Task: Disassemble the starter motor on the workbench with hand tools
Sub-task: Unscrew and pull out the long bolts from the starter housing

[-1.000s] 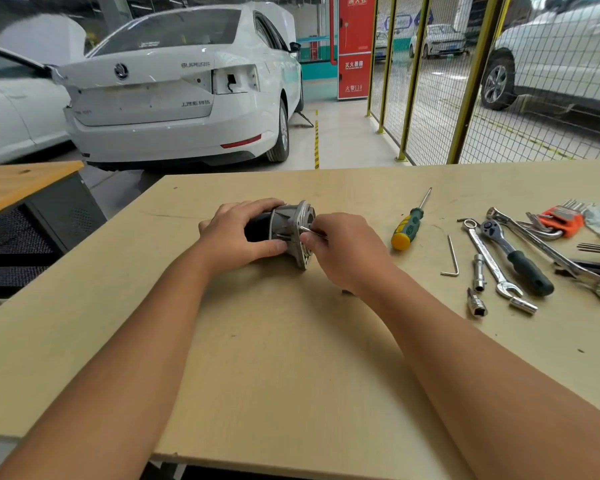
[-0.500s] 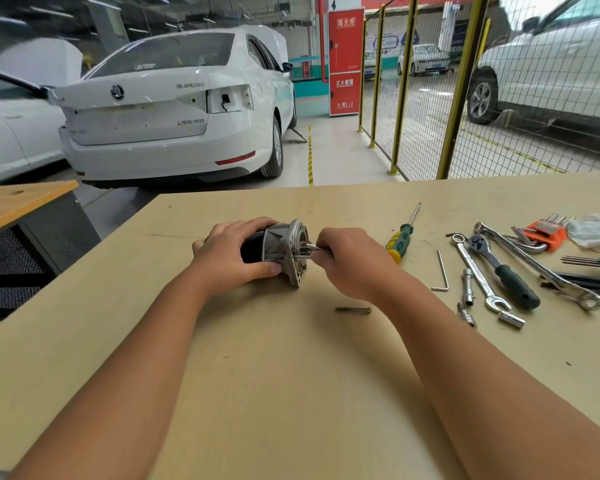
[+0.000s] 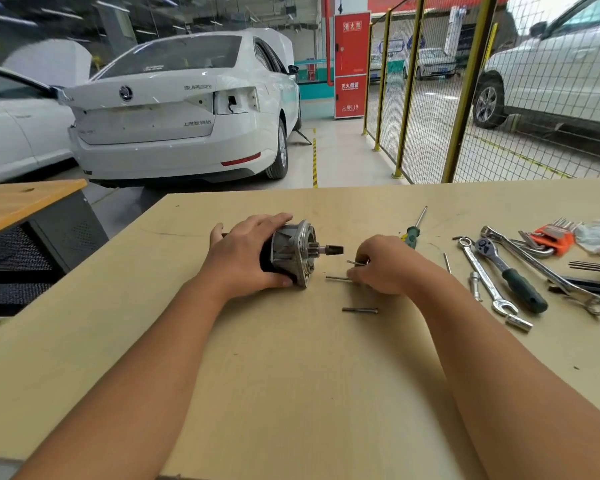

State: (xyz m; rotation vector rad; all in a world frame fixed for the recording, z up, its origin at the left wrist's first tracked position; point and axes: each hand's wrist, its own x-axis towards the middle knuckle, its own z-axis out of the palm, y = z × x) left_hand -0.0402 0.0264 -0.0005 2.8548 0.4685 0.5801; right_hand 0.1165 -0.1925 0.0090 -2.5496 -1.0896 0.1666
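Note:
The starter motor [image 3: 293, 252] lies on its side on the workbench [image 3: 291, 375], its grey flange and pinion shaft pointing right. My left hand [image 3: 248, 256] grips its dark body from above. To the right of the flange, my right hand [image 3: 381, 266] pinches two long thin bolts [image 3: 338, 278] by their right ends, low over the bench and clear of the motor. A third long bolt [image 3: 360, 310] lies loose on the bench in front of that hand.
Tools lie to the right: a green-yellow screwdriver [image 3: 413, 232], a hex key [image 3: 447, 263], a combination wrench [image 3: 485, 277], a ratchet [image 3: 513, 275], sockets [image 3: 518, 323], a long spanner [image 3: 548, 271] and an orange hex key set [image 3: 555, 237]. White cars and a yellow mesh fence stand beyond the bench.
My right hand has pulled back to the right from the motor's flange, drawing bolts out with it. The pinion shaft is now uncovered. My left hand still holds the motor body.

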